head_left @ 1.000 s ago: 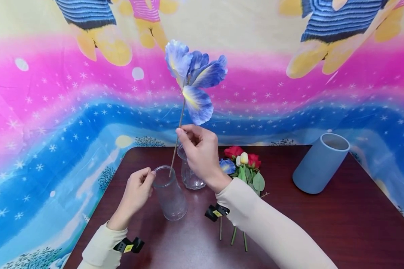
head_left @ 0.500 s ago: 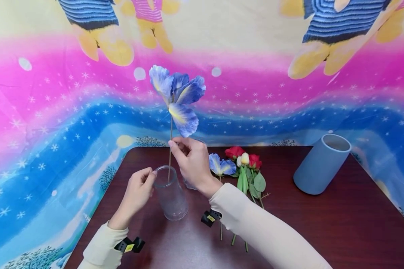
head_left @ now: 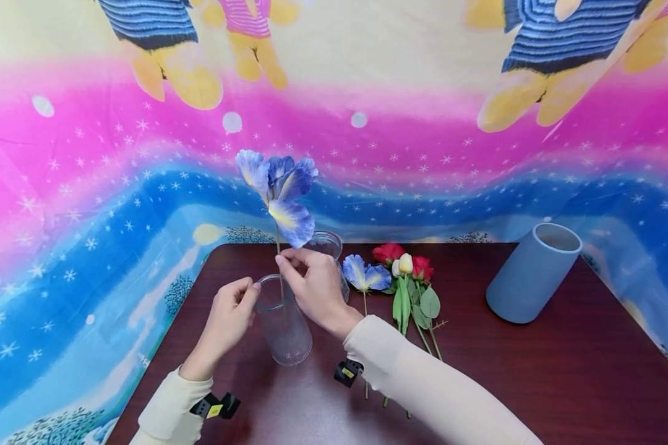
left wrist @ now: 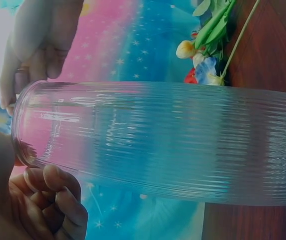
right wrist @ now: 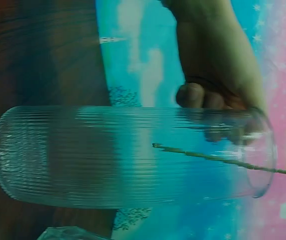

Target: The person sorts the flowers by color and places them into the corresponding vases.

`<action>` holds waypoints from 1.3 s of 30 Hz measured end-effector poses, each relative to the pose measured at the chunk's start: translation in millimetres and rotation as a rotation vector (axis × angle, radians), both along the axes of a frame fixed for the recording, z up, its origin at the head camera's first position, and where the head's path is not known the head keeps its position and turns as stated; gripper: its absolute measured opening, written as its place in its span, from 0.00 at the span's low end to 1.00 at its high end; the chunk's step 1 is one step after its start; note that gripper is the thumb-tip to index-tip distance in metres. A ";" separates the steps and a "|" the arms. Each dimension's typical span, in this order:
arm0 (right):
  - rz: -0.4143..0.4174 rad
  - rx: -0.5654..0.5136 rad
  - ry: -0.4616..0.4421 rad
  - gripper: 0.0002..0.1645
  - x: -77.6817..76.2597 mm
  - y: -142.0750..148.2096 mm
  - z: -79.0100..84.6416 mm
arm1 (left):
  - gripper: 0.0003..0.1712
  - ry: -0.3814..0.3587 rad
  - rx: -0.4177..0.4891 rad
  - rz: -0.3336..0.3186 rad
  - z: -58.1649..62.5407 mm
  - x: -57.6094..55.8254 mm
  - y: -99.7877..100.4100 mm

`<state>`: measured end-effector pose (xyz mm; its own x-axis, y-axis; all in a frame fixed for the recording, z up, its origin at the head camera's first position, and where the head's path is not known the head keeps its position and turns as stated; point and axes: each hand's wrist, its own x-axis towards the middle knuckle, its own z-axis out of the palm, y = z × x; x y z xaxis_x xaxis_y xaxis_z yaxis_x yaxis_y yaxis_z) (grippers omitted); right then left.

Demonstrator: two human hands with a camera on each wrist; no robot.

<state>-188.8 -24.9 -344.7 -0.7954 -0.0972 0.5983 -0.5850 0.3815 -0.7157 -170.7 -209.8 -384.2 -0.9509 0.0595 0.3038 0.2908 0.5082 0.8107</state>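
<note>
A ribbed clear glass vase [head_left: 286, 337] stands on the table. My left hand [head_left: 231, 312] pinches its rim on the left side, thumb at the top edge. Above the mouth, my right hand [head_left: 314, 281] pinches the thin stem of a blue artificial iris [head_left: 284, 191] between thumb and fingers. The bloom stands upright over the hand. In the right wrist view the stem [right wrist: 208, 157] runs through the mouth, its lower end hanging about halfway down inside the ribbed glass. The left wrist view shows the glass wall [left wrist: 158, 142] close up, with left fingers [left wrist: 65, 197] curled at the rim.
Behind my right hand stands a second glass vase [head_left: 325, 244], partly hidden. To its right lie another blue flower [head_left: 366, 275], red roses [head_left: 388, 251] and a pale tulip [head_left: 405, 264]. A blue-grey vase [head_left: 531, 275] stands far right on the dark table [head_left: 534, 383]. A printed cloth hangs behind.
My right hand has lowered the iris and moved it slightly left, bringing its stem deeper into the ribbed vase. My left hand stays at the rim.
</note>
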 end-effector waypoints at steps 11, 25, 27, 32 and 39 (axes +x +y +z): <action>0.033 0.132 0.020 0.10 3.7 -5.3 -21.1 | 0.25 -0.009 0.007 0.001 -2.3 0.4 -1.7; 0.028 0.210 0.025 0.09 6.1 -3.0 -28.9 | 0.24 0.002 0.008 0.001 -0.8 1.0 -0.6; 0.025 0.222 0.022 0.10 6.1 -2.6 -29.4 | 0.24 0.001 0.009 0.003 -0.4 1.0 -0.4; 0.017 0.270 0.019 0.10 6.3 -1.8 -29.0 | 0.24 0.000 0.003 0.008 0.9 0.9 -0.1; 0.005 0.355 0.014 0.09 6.9 -0.2 -25.8 | 0.23 -0.003 -0.001 0.008 2.3 0.8 0.8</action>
